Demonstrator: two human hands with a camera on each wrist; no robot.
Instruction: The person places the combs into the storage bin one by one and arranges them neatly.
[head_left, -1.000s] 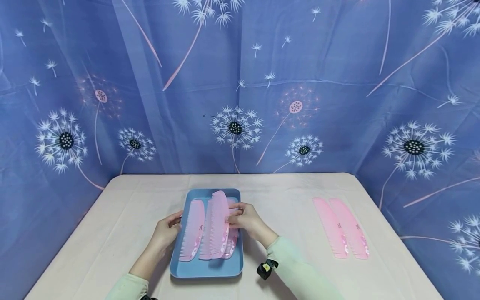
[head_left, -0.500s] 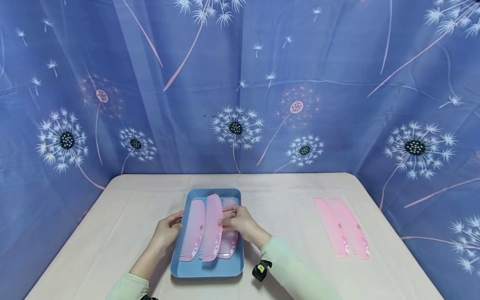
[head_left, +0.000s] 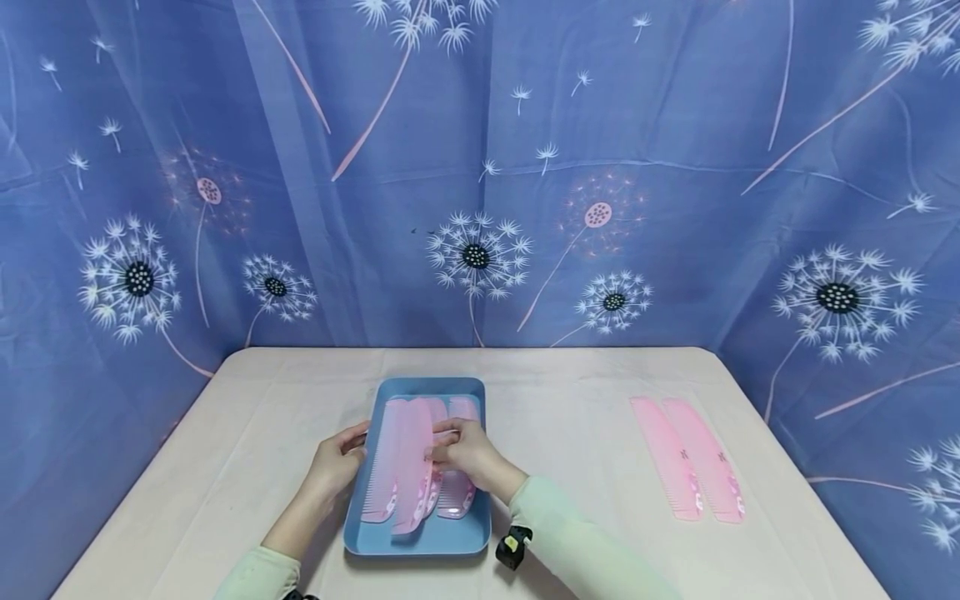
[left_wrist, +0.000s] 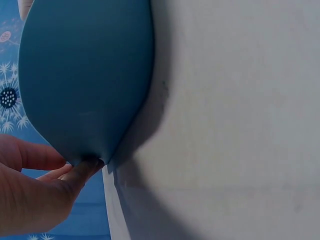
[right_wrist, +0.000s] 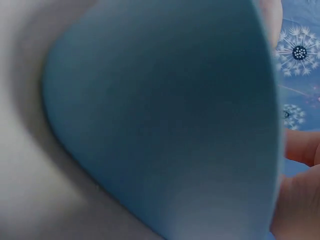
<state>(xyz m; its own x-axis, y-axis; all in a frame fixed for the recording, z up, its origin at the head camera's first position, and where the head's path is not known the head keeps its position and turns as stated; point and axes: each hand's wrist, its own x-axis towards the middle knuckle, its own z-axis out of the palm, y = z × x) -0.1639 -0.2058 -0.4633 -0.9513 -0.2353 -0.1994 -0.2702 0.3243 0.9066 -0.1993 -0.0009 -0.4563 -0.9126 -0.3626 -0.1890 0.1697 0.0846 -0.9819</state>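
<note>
A shallow blue tray (head_left: 420, 543) lies on the table with pink combs in it. My left hand (head_left: 335, 460) grips its left rim; in the left wrist view the thumb and fingers pinch the edge of the tray (left_wrist: 90, 75). Over the tray my right hand (head_left: 474, 457) holds a pink comb (head_left: 411, 479) by its smooth back, teeth facing left, its near end tilted toward me. This comb overlaps a left comb (head_left: 378, 479) and a middle comb (head_left: 437, 407). A right comb (head_left: 456, 497) lies partly hidden under my right hand. The tray wall (right_wrist: 160, 110) fills most of the right wrist view.
Two more pink combs, a left one (head_left: 663, 454) and a right one (head_left: 705, 458), lie side by side on the white-covered table (head_left: 570, 392) at the right. A blue dandelion-print curtain (head_left: 360, 275) closes off the back and sides.
My right hand has moved the held comb leftward across the middle comb, and it now covers part of the left comb. My left hand has stayed at the tray's rim.
</note>
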